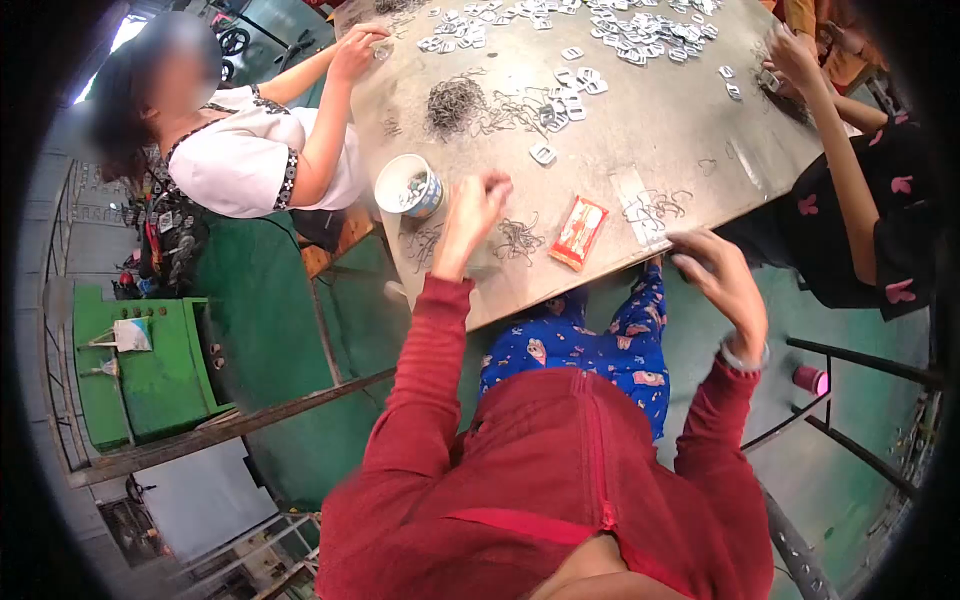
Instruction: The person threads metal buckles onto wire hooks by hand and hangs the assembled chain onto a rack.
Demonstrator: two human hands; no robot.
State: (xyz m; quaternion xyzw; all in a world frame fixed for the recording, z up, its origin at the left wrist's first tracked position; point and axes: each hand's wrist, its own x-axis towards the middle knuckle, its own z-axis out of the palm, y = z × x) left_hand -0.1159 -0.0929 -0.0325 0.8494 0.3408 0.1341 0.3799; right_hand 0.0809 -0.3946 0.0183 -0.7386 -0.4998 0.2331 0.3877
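My left hand [476, 212] is over the table near its front left corner, fingers curled in and slightly blurred; whether something small is in them I cannot make out. Beside it stand a white and blue tub [409, 186] with small pieces inside and a loose pile of thin dark wire pieces [518, 240]. My right hand [722, 278] hangs just off the table's front edge, fingers bent but apart, with nothing visible in them. Close to it lie more wire pieces [655, 208]. Between my hands is a red and white packet [578, 233].
Grey metal buckles [650, 38] are spread over the far part of the metal table [640, 120], with a tangled wire pile [455, 103] nearer. A person in white [240, 150] sits at the left; another in dark printed clothing [850, 220] is at the right.
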